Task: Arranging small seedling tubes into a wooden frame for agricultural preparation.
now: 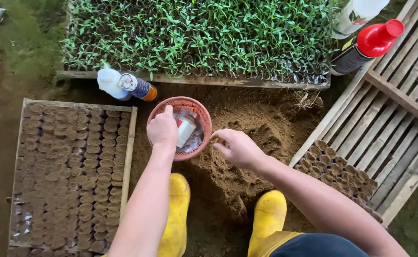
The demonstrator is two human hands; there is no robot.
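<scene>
Reaching into basket [197, 107], left hand [162, 131] gripping small container [186, 131], right hand [237, 147] pinched beside rim

Bare soil [266, 123] is carrying everything: a heap of loose earth [228, 181], a red basket [204, 123], a seedling tray [194, 38], a wooden frame [130, 143] packed with soil-filled pots, a bamboo rack [390, 119] (holding a few pots too), and two bottles [123, 85] lying sideways.
</scene>
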